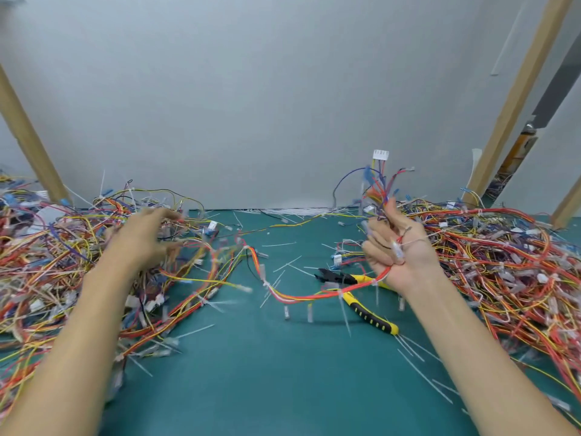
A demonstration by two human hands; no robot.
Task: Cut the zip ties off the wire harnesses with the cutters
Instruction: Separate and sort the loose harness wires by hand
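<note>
No legible text, label, brand, number or sign on the cutters (371,316), wire harnesses (503,262) or green mat (267,372)

- The left hand (141,237) is blurred at centre left; its grip cannot be told.
- The cutters (367,313) are partly covered by the harness (301,298), centre right.

Work surface: teal mat (283,388), covering the lower half of the frame. Rear boundary: plain grey wall (251,89), meeting the mat's far edge. Leaning wooden posts: left post (31,143), upper-right post (522,89), short far-right post (569,209). A dark bar (553,86) sits behind the upper-right post, its lower section orange.
</note>
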